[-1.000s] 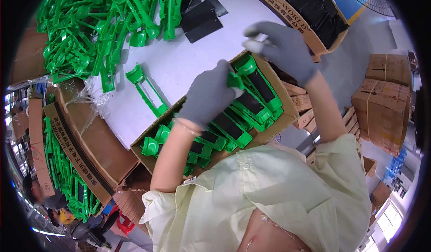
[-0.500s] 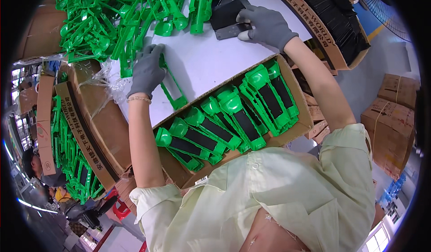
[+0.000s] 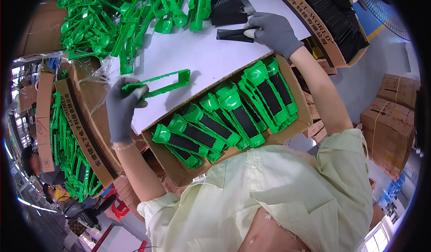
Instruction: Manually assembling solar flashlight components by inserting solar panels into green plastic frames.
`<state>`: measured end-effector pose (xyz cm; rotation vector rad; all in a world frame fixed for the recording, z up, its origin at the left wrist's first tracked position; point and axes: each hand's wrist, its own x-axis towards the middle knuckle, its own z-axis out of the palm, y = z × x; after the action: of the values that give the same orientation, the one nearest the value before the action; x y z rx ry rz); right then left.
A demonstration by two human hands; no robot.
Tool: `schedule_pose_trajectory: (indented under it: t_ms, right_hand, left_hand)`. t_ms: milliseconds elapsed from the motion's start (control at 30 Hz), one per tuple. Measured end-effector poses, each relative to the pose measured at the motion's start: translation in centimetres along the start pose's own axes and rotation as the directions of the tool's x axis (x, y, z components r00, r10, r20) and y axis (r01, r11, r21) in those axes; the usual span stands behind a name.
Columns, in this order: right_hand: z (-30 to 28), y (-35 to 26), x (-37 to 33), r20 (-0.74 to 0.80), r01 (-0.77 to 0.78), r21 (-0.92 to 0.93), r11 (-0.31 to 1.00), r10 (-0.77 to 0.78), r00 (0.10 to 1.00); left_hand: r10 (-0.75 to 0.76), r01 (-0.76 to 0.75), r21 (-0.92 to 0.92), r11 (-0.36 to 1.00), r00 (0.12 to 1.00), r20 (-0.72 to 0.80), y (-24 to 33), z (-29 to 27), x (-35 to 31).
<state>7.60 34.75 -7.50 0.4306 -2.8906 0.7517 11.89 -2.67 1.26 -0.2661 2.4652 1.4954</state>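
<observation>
We seem to be gathering parts: our left hand (image 3: 130,95) grips a green frame (image 3: 184,78) above the bench (image 3: 202,56); our right hand (image 3: 274,33) pinches a black strip (image 3: 230,35). Next probably calls for aligning strip with frame.

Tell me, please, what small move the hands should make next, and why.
I would probably bring the black sheet in the right hand across to the green frame in the left hand, because that frame's opening looks bare, while the green parts in the cardboard box show black panels.
</observation>
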Motion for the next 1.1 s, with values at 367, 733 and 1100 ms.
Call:
schedule_pose_trajectory:
  t_ms: [367, 733, 1100]
  right_hand:
    - [-6.6, -11.4, -4.6, 0.317, -0.297, 0.759, 0.58, 0.071, 0.946]
    - [-4.8, -12.1, -7.1, 0.166, -0.065, 0.435, 0.898, -0.009, 0.986]
    - [-5.8, -11.8, -8.6, -0.26, -0.113, 0.093, 0.989, 0.133, 0.956]
  left_hand:
    - [-0.053, 0.121, -0.634, 0.764, 0.991, 0.125, -1.3, 7.1, -6.9]
    - [-0.028, 0.2, -0.649, 0.734, 0.964, 0.265, 0.0, 8.9, -8.3]
    - [-0.034, 0.155, -0.573, 0.804, 0.976, 0.216, 1.9, 10.7, -8.9]
